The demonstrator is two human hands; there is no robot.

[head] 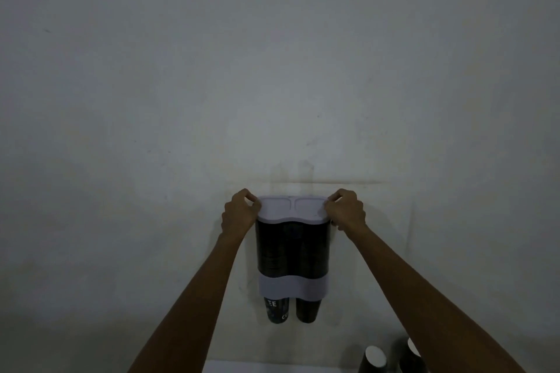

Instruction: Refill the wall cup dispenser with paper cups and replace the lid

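The pale lid (292,209) is pinched at its 9 and 3 o'clock ends by the left hand (241,211) and right hand (346,210), atop the wall cup dispenser (292,254). It should be pressed down evenly on both sides until seated flush.

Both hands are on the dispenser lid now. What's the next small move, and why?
Probably lift the lid straight up: the left hand and right hand pinch its ends while it caps the dispenser, and loose paper cups wait below. If refilled already, press down instead.
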